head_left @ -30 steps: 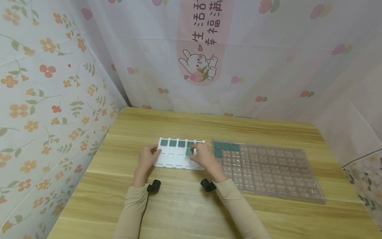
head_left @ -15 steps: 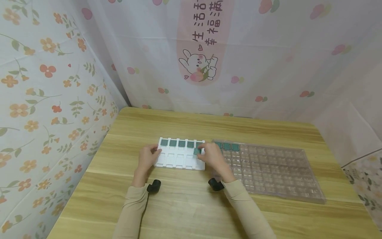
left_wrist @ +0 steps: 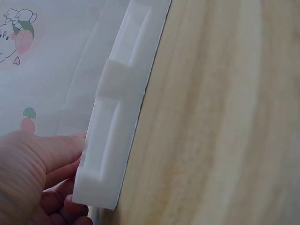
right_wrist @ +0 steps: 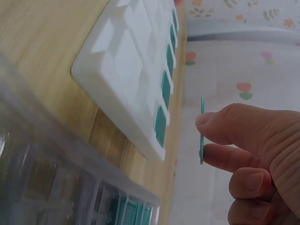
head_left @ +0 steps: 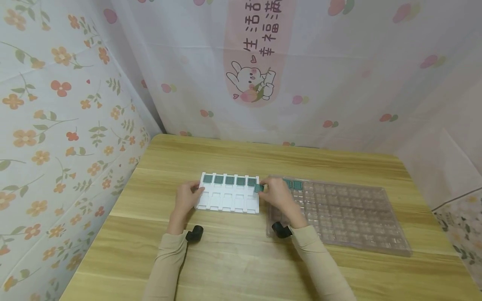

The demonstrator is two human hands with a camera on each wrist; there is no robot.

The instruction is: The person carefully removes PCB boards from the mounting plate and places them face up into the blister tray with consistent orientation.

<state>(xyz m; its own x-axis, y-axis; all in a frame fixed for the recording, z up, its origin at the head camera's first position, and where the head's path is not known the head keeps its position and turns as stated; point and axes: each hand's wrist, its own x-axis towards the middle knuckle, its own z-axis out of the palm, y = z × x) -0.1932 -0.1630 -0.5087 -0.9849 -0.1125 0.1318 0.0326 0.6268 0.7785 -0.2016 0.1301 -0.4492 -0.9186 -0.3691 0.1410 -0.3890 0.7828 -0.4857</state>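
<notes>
My left hand [head_left: 185,198] grips the left end of a white compartment tray [head_left: 221,203], thumb and fingers at its edge in the left wrist view. Several small green circuit boards [head_left: 229,180] fill the tray's far row; the near row holds none. Between thumb and forefinger, my right hand [head_left: 278,193] pinches another thin green circuit board [right_wrist: 202,131]. That board is raised above the white tray's right edge, and the right wrist view shows it edge-on. The right hand's other fingers are curled.
Right of the white tray lies a larger clear plastic tray [head_left: 350,213] with many pockets. Green boards [head_left: 297,185] sit in its far left corner, partly hidden by the right hand. Both trays rest on a wooden table [head_left: 226,259], with patterned curtains [head_left: 180,50] behind and at the sides.
My right hand has moved to the right with the pinched circuit board, from over the white tray to its right edge. The left hand and both trays have stayed in place.
</notes>
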